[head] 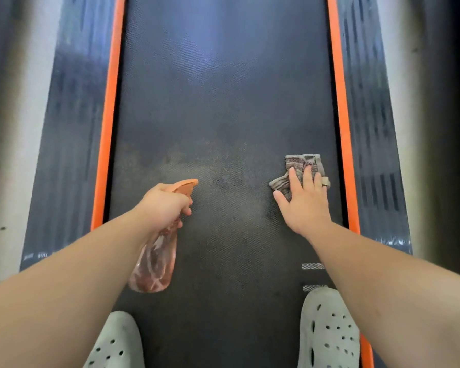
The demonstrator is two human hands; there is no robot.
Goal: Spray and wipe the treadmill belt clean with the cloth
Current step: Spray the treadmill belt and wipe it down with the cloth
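Note:
The dark treadmill belt [223, 102] runs up the middle of the view, with a dull, dusty patch near its centre. My left hand [165, 204] grips the neck of a clear pink spray bottle [154, 264] with an orange nozzle pointing forward over the belt. My right hand [304, 200] lies flat with spread fingers on a crumpled striped grey-brown cloth [300, 166], pressing it onto the belt near the right edge.
Orange strips [109, 115] [341, 115] border the belt on both sides, with dark ribbed side rails [72, 128] [375, 128] beyond them. My two feet in pale perforated clogs [117, 343] [327, 330] stand on the belt's near end.

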